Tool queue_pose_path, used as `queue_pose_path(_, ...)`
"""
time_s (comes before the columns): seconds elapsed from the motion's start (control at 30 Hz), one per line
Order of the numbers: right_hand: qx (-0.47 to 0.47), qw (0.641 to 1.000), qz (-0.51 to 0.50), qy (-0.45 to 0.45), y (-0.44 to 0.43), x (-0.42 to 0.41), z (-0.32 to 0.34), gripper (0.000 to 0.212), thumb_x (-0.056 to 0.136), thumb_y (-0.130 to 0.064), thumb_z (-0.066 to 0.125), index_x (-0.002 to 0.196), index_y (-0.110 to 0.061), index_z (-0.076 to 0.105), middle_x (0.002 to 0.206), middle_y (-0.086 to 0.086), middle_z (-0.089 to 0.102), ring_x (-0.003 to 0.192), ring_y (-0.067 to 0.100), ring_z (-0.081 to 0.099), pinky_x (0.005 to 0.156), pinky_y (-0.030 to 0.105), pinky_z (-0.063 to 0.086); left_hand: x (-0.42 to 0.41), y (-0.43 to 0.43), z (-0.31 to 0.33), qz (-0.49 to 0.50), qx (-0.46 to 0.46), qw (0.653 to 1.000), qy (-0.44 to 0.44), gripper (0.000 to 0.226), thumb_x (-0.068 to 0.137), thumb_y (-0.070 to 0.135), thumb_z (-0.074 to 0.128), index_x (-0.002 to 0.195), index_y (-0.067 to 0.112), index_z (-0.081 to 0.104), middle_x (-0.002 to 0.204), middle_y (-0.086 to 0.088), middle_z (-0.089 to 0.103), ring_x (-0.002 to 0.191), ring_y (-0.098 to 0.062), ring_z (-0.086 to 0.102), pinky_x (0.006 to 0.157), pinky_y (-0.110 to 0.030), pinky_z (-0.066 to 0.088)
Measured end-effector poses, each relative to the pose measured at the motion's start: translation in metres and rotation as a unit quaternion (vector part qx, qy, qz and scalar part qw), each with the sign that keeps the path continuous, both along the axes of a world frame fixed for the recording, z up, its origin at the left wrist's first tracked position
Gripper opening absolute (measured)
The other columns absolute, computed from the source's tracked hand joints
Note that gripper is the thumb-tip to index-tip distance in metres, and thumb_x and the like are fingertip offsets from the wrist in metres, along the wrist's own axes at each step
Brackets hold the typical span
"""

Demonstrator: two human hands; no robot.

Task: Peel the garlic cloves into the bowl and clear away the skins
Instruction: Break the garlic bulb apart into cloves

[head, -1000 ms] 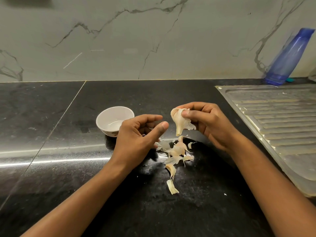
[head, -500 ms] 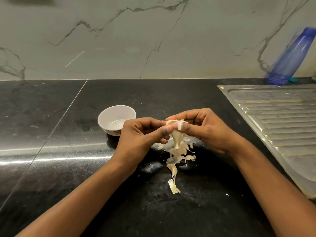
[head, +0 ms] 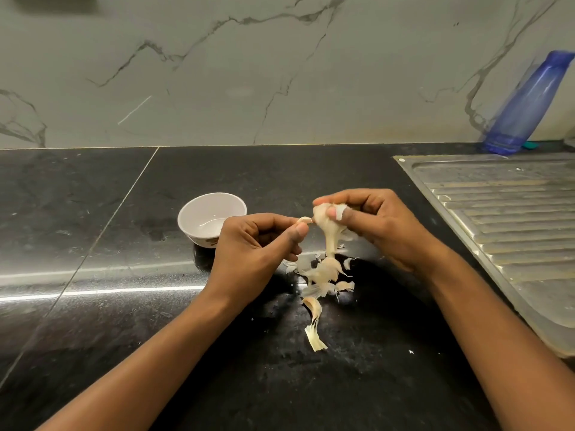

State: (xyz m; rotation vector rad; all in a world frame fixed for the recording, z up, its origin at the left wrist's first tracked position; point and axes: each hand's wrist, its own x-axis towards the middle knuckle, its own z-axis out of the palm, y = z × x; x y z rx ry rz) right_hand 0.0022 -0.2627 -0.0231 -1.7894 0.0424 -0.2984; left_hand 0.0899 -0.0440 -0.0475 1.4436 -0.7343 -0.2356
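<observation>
Midway: my right hand grips a pale half-skinned garlic clove, my left hand pinches its papery strip; loose skins litter the black counter; the small white bowl looks empty.

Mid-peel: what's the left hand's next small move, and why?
Probably draw the left hand away: it pinches a small pale curved piece right beside the papery whitish garlic that the right hand grips. If it is skin, drop it on the pile of loose pale skins on the black stone counter.
</observation>
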Motion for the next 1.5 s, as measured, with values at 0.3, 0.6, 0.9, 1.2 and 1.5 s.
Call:
queue_pose_path(0.3,0.024,0.995,-0.098,-0.002,-0.004,0.005,-0.001,0.023,0.101,-0.018,0.070,0.123,-0.014,0.074,0.108,0.008,0.081,0.104,0.035,0.075,0.074,0.038,0.061,-0.009,0.003,-0.003,-0.094,0.147,0.966,-0.193,0.017,0.085,0.032,0.088,0.100,0.026,0.085,0.088,0.006,0.067,0.069,-0.008,0.058,0.061,-0.017,0.040)
queue_pose_path(0.6,0.028,0.996,-0.086,-0.012,-0.002,0.004,0.000,0.019,0.099,-0.015,0.070,0.116,-0.015,0.078,0.108,0.003,0.081,0.106,0.025,0.076,0.084,0.034,0.064,-0.011,0.000,-0.004,-0.079,0.208,0.947,-0.234,0.037,0.091,0.040,0.081,0.127,0.038,0.074,0.101,0.014,0.060,0.095,-0.008,0.064,0.075,-0.035,0.055)
queue_pose_path(0.9,0.069,0.997,-0.039,-0.011,0.002,0.002,0.002,0.033,0.094,-0.014,0.072,0.126,-0.014,0.074,0.117,0.004,0.080,0.113,0.022,0.075,0.087,0.031,0.062,0.002,0.001,0.000,0.038,0.114,0.981,-0.153,0.010,0.091,0.034,0.082,0.097,0.027,0.079,0.081,0.007,0.071,0.062,-0.009,0.057,0.059,-0.030,0.052)
queue_pose_path(1.2,0.056,0.998,0.043,-0.001,0.010,-0.001,0.002,0.040,0.085,-0.017,0.075,0.124,-0.010,0.073,0.121,0.007,0.079,0.115,0.025,0.075,0.091,0.033,0.062,-0.001,0.000,0.007,-0.017,0.028,0.999,-0.018,0.033,0.083,0.028,0.086,0.112,0.014,0.078,0.098,-0.006,0.080,0.088,-0.031,0.077,0.077,-0.051,0.065)
queue_pose_path(1.5,0.043,0.996,0.071,0.013,0.013,-0.002,0.002,0.039,0.090,-0.023,0.073,0.127,-0.010,0.074,0.119,0.013,0.079,0.110,0.038,0.075,0.087,0.040,0.065,-0.003,0.003,0.012,-0.048,-0.003,0.998,0.043,0.029,0.084,0.009,0.084,0.112,0.003,0.078,0.102,-0.010,0.082,0.095,-0.029,0.080,0.087,-0.040,0.064)
